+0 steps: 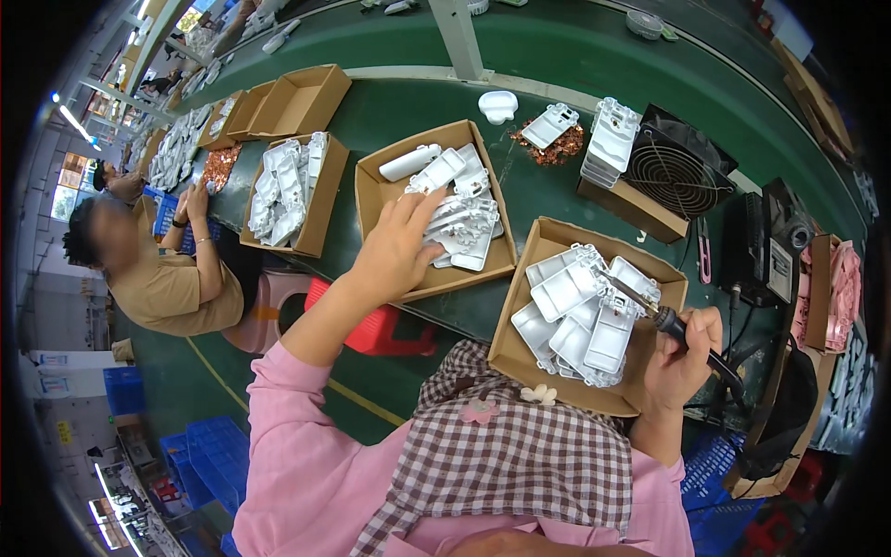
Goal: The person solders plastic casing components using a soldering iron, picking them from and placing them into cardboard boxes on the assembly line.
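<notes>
My left hand (394, 249) reaches into a cardboard box (371, 190) of white plastic housings (469, 227). Its fingers are apart, with the tips at the pile; I see no part gripped between them. In my right hand (682, 367) is a soldering iron (673, 325) with a black handle, its metal tip pointing up and left. That tip is over a second cardboard box (654, 265), close to the white housings (585, 320) heaped inside; whether it touches one I cannot tell.
Stacked white housings (613, 130) stand beside a black fan (677, 172). One housing (552, 123) lies on copper-coloured bits (561, 148). A black box-shaped device (752, 251) is at the right. Leftward are another filled box (320, 200), a red stool (367, 325) and a seated co-worker (181, 278).
</notes>
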A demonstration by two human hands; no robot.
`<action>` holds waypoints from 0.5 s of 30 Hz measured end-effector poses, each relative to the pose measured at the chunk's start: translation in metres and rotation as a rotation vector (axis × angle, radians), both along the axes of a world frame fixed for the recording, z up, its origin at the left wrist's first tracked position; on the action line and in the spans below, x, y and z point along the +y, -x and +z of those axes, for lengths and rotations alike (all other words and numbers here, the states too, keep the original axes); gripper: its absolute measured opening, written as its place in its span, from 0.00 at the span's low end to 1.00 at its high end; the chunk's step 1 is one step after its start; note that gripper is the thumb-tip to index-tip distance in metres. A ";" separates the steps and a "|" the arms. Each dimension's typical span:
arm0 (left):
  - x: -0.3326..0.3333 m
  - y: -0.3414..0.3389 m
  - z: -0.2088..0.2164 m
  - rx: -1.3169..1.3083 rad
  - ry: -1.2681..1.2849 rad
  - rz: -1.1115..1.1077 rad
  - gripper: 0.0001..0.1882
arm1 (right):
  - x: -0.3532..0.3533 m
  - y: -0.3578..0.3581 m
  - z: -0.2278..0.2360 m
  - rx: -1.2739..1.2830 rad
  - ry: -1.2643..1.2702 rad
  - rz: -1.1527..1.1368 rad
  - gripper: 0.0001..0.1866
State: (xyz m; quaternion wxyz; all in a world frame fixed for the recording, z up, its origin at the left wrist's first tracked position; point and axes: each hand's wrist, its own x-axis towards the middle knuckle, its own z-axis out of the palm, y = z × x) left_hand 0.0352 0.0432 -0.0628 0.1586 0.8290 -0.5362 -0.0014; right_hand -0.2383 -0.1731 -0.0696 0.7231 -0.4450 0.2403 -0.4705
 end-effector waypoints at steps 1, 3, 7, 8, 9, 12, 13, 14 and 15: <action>0.001 -0.003 -0.005 0.065 0.026 0.053 0.34 | 0.000 0.000 0.000 -0.002 -0.002 -0.001 0.11; 0.001 -0.010 -0.006 0.129 0.053 0.105 0.34 | 0.001 0.000 0.000 -0.010 0.002 0.005 0.11; -0.003 -0.020 0.007 0.270 -0.202 0.278 0.31 | 0.001 0.000 -0.001 -0.021 -0.014 -0.006 0.10; -0.005 -0.021 0.011 0.287 -0.256 0.340 0.31 | 0.000 0.000 -0.001 -0.021 -0.015 -0.007 0.10; -0.006 -0.020 0.014 0.360 -0.259 0.367 0.31 | -0.001 0.000 -0.002 -0.032 -0.016 0.003 0.10; -0.001 -0.027 0.011 0.480 -0.139 0.352 0.30 | -0.002 0.004 -0.003 -0.045 -0.011 0.013 0.10; 0.002 -0.030 0.008 0.538 -0.032 0.339 0.30 | -0.002 0.006 -0.003 -0.049 -0.006 0.022 0.10; 0.004 -0.033 0.009 0.685 0.100 0.331 0.29 | -0.003 0.006 -0.003 -0.047 -0.008 0.021 0.10; 0.004 -0.035 0.011 0.832 0.235 0.321 0.28 | -0.004 0.007 -0.003 -0.059 -0.017 0.022 0.10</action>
